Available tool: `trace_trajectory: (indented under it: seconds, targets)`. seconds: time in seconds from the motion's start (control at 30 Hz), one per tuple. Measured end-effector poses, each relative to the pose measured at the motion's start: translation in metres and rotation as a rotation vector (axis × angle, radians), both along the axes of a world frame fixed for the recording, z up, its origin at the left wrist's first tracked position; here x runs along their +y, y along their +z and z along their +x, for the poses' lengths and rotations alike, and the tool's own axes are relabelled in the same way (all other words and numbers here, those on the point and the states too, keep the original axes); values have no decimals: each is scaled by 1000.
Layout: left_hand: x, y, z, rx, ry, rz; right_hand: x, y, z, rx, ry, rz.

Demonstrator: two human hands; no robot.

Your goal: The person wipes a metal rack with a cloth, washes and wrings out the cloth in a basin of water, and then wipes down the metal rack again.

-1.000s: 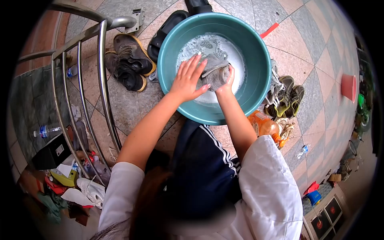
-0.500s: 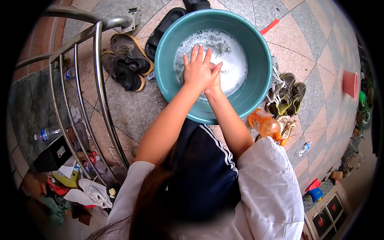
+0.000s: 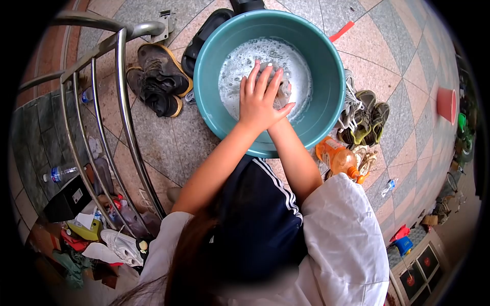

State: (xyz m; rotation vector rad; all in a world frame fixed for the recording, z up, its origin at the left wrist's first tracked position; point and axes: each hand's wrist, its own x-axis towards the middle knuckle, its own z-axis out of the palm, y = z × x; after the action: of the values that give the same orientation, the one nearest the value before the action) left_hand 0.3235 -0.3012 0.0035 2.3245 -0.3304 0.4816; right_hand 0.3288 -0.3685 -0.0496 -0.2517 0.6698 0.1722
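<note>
A round teal basin (image 3: pixel 326 76) holds soapy water (image 3: pixel 245 58) with white suds. Inside it my left hand (image 3: pixel 260 102) lies spread, palm down, over a wet grey cloth (image 3: pixel 283 92) and over part of my right hand (image 3: pixel 279 120). Only a little of the cloth shows, between and beside the fingers. Most of my right hand is hidden beneath the left one, its fingers mostly out of sight against the cloth.
Dark shoes (image 3: pixel 161 76) and a black slipper (image 3: pixel 206 38) lie left of the basin, beside a metal railing (image 3: pixel 127 117). To its right are worn sneakers (image 3: pixel 365 120) and an orange bottle (image 3: pixel 337 155). A pink bucket (image 3: pixel 446 105) stands farther right.
A second ago the grey cloth was raised and bunched in my right hand. Since then both hands have come together, my left hand over the right, with the cloth now lower and mostly covered.
</note>
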Motion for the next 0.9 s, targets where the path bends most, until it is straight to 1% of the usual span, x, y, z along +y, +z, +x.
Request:
trace_trajectory:
  seconds: [0.07,0.1,0.2,0.23,0.33,0.37,0.47,0.57,0.67,0.77,0.87,0.9]
  targets:
    - [3,-4,-3,-1,-96,105,0,0,0,3,-3,-3]
    - [5,-7,-4,-37,-102,122,1,1,0,4,-3,-1]
    - [10,-10,-4,-72,-229,179,4,3,-1,11,-12,-2]
    - [8,-7,-3,-120,-216,175,4,4,-1,9,-11,0]
    - [4,0,4,-108,-216,151,4,6,-2,13,-9,8]
    - [4,2,9,-157,-221,95,3,6,0,9,-13,9]
    - [5,0,9,-112,-255,95,3,8,0,12,-17,3]
    - [7,-2,8,-133,-251,115,7,9,0,21,-16,5]
    - [6,-7,6,-93,-226,116,7,9,1,16,-19,4]
    - [8,-2,9,-43,-221,177,3,10,3,14,-21,-4]
    - [6,16,10,-24,-197,53,-3,11,4,12,-19,-5]
    - [6,17,10,14,-217,81,-3,12,4,14,-24,-11]
